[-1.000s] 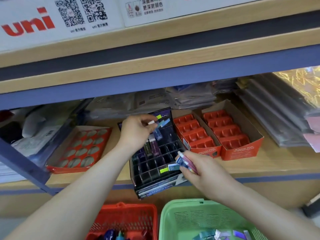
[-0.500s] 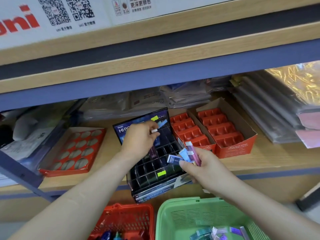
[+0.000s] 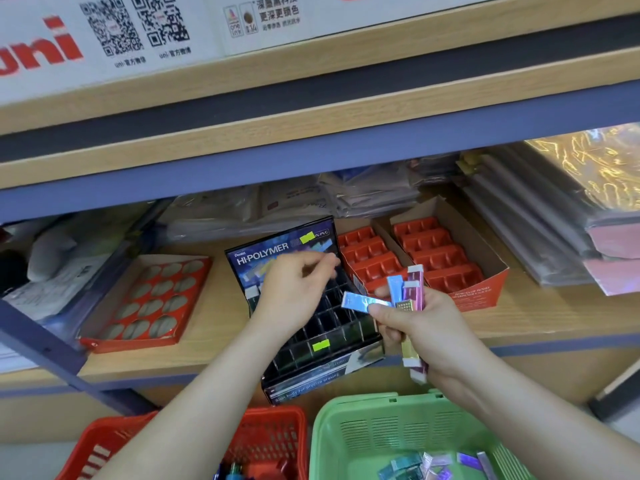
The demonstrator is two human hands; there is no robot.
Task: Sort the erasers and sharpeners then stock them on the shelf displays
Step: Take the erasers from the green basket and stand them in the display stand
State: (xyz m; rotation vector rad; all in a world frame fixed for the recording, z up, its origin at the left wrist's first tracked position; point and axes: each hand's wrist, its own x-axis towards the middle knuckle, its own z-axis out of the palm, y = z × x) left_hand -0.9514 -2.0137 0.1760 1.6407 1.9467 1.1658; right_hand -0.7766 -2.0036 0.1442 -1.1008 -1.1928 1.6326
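Observation:
A black HI-POLYMER display box (image 3: pixel 311 379) with a grid of slots stands at the front edge of the wooden shelf. My left hand (image 3: pixel 294 296) hovers over its back rows, fingers loosely bent, and I see nothing in it. One eraser with a white end (image 3: pixel 252 292) stands in a slot at the box's left side. To the right of the box, my right hand (image 3: pixel 426 330) grips a bunch of slim erasers (image 3: pixel 398 296) in blue, purple and yellow sleeves, one blue one sticking out sideways. More wrapped erasers (image 3: pixel 433 462) lie in the green basket (image 3: pixel 346 427) below.
A red basket (image 3: pixel 270 431) with small items sits left of the green one. Two orange boxes with red trays (image 3: pixel 478 292) stand right of the display box, and a red tray with round holes (image 3: pixel 149 299) lies left. Plastic-wrapped packs (image 3: pixel 540 230) fill the back and right.
My left hand pinched an eraser at the box's back rows; now it holds none. My right hand has risen and moved right, fanning its bunch of erasers. The view moved closer.

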